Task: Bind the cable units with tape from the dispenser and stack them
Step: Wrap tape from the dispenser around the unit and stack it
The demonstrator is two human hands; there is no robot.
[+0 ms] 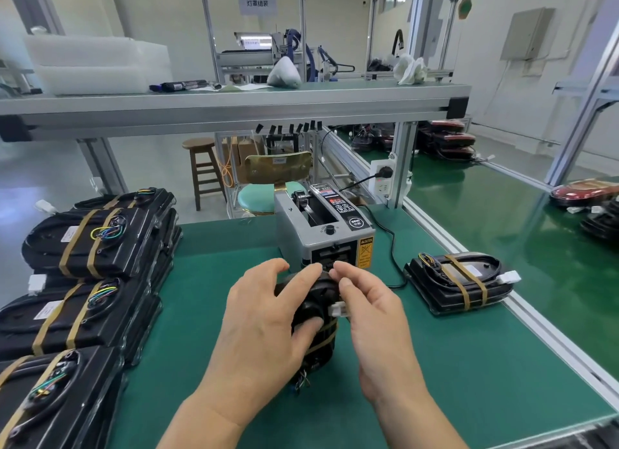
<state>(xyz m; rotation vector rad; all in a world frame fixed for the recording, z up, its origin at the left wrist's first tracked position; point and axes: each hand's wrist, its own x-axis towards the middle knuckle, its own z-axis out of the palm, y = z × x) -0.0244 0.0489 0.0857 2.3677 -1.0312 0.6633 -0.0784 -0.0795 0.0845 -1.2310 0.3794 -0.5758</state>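
A black cable unit with a white connector and one tan tape band lies on the green mat in front of the grey tape dispenser. My left hand grips the unit from the left, thumb pressed on its top. My right hand pinches at the unit's far edge, right by the dispenser's outlet; whether tape is between the fingers is too small to tell. Stacks of taped units stand at the left. One taped unit lies at the right.
The dispenser's black power cord runs across the mat to a socket on the frame post. An aluminium rail edges the mat on the right, with a green conveyor beyond. A shelf beam spans overhead.
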